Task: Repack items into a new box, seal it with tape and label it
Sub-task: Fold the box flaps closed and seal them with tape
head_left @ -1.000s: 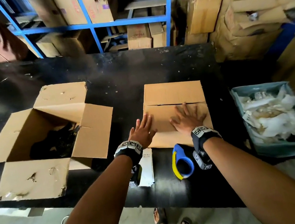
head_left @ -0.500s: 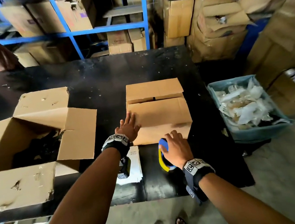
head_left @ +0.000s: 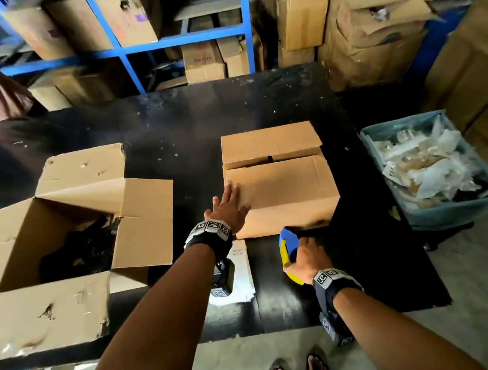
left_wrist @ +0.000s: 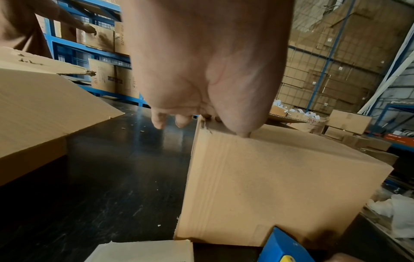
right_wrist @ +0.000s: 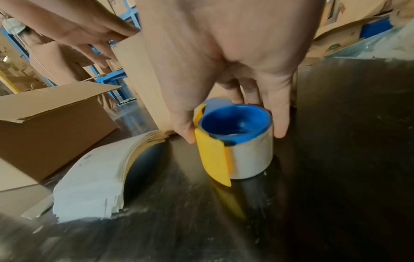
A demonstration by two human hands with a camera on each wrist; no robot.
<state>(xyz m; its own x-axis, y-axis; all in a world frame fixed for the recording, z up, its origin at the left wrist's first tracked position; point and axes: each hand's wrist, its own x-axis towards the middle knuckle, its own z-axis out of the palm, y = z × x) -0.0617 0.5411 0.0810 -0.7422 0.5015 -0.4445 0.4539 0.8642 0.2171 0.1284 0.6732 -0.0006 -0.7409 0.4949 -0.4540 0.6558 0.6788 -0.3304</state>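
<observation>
A small cardboard box (head_left: pixel 280 186) with its flaps folded down sits mid-table on the black table (head_left: pixel 184 124). My left hand (head_left: pixel 227 207) lies flat with straight fingers on its near left top corner; in the left wrist view the left hand (left_wrist: pixel 201 109) presses the same box (left_wrist: pixel 268 186) at its top edge. My right hand (head_left: pixel 304 257) grips a blue and yellow tape dispenser (head_left: pixel 288 249) just in front of the box. The right wrist view shows the right hand (right_wrist: pixel 233 124) with thumb and fingers around the tape dispenser (right_wrist: pixel 235 140) and its clear roll.
A larger open cardboard box (head_left: pixel 56 242) with dark items inside stands at the left. A stack of white labels (head_left: pixel 238 273) lies under my left wrist. A blue-grey bin (head_left: pixel 441 213) of plastic bags stands right of the table. Shelves of cartons stand behind.
My right hand left the box top, came back to the tape dispenser and closed round it. My left hand slid to the box's left corner.
</observation>
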